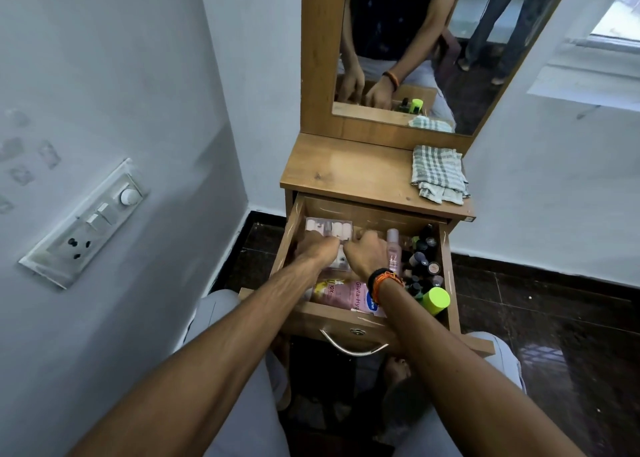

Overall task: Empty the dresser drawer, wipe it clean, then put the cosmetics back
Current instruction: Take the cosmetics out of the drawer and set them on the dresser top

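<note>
The wooden dresser drawer (349, 325) is pulled open and full of cosmetics. Both my hands reach into its back left part. My left hand (317, 249) and my right hand (367, 252) close around a clear plastic case (329, 227) of small pale items; the fingers are hidden. A slim pink bottle (393, 249) stands beside my right hand. Several small dark bottles (424, 262) fill the right side. A lime-green capped bottle (435, 301) sits at the front right. A pink tube (346, 295) lies along the front.
A checked cloth (438, 172) lies folded on the right of the dresser top (346, 172). A mirror (415, 41) rises behind it and reflects a second person's legs. A wall with a switch panel (86, 221) is close on the left. Dark tiled floor (536, 318) lies to the right.
</note>
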A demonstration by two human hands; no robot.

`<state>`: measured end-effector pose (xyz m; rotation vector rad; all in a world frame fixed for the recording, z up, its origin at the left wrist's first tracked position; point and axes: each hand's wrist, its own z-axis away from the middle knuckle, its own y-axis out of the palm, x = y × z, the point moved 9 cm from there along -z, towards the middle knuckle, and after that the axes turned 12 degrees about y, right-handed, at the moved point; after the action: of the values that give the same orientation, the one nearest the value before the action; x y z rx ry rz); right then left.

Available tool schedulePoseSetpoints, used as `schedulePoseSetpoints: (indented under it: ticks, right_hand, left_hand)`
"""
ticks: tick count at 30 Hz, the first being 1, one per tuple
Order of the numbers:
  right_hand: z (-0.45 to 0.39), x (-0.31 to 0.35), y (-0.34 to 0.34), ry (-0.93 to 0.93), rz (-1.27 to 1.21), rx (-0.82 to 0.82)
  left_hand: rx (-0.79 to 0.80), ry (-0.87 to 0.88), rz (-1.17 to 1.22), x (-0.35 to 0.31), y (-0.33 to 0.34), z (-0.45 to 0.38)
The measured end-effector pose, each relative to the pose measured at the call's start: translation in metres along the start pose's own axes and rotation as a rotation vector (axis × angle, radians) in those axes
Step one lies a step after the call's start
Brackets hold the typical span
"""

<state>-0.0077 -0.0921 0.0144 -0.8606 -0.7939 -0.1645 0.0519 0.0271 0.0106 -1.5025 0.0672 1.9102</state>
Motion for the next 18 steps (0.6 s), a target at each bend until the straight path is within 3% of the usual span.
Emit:
schedulePoseSetpoints:
  ticks: [9, 18]
  right_hand:
    - [-0.012, -0.016, 0.001, 0.196, -0.148, -0.071]
    - [-0.004, -0.03, -0.001, 0.32, -0.486, -0.053]
  left_hand:
    - [-0.131, 0.009, 0.022, -0.001, -0.009, -0.006]
    - [-0.36, 0.212, 0.051, -0.019, -0.03, 0.012]
